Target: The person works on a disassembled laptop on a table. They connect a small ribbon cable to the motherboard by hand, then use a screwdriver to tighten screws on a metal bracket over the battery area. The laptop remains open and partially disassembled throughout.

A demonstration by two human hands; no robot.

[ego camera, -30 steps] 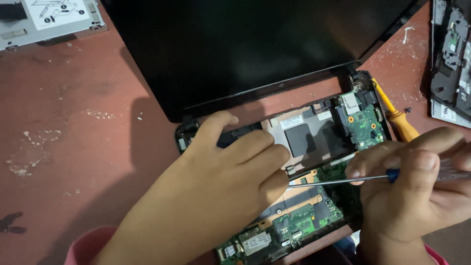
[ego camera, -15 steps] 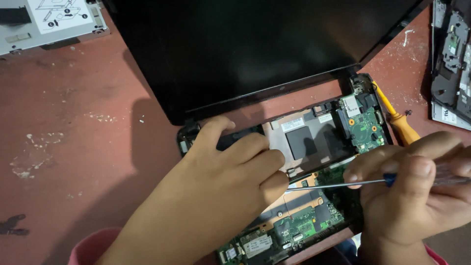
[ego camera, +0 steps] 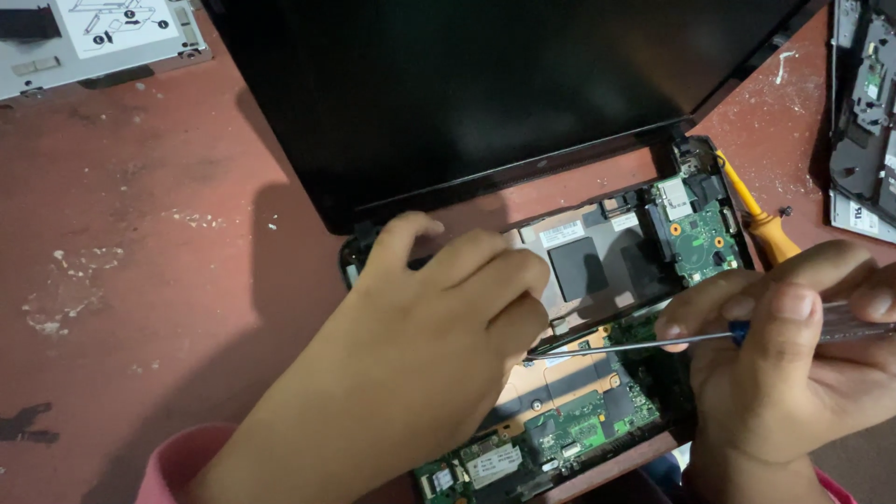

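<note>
— Left hand [ego camera: 439, 327] first: what is it doing in the head view?

— It lies palm down on the opened laptop base [ego camera: 560, 373], fingers spread flat over the left part of the chassis near the hinge. It grips nothing; it only presses on the frame, with a pink sleeve [ego camera: 177, 462] at the wrist.

— And the right hand [ego camera: 793, 373]?

— Clenched around a screwdriver [ego camera: 653, 343]. Thumb and fingers pinch the blue collar and clear handle, and the thin metal shaft runs leftward, nearly level, across the board. Its tip ends just beside the left hand's knuckles, at the edge of the grey metal plate [ego camera: 588, 271]; I cannot tell whether it sits in a screw.

— Where does the laptop lie?

— On a worn red bench [ego camera: 140, 261], with its dark screen [ego camera: 467, 93] folded back away from the person. The keyboard cover is off, so green circuit boards [ego camera: 700, 238] show at the upper right and along the lower edge.

— Anything else around?

— A yellow-handled screwdriver [ego camera: 761, 219] lies on the bench, just beside the base's right corner. Grey dismantled panels rest at the far left [ego camera: 93, 37] and far right [ego camera: 863, 112] edges.
</note>
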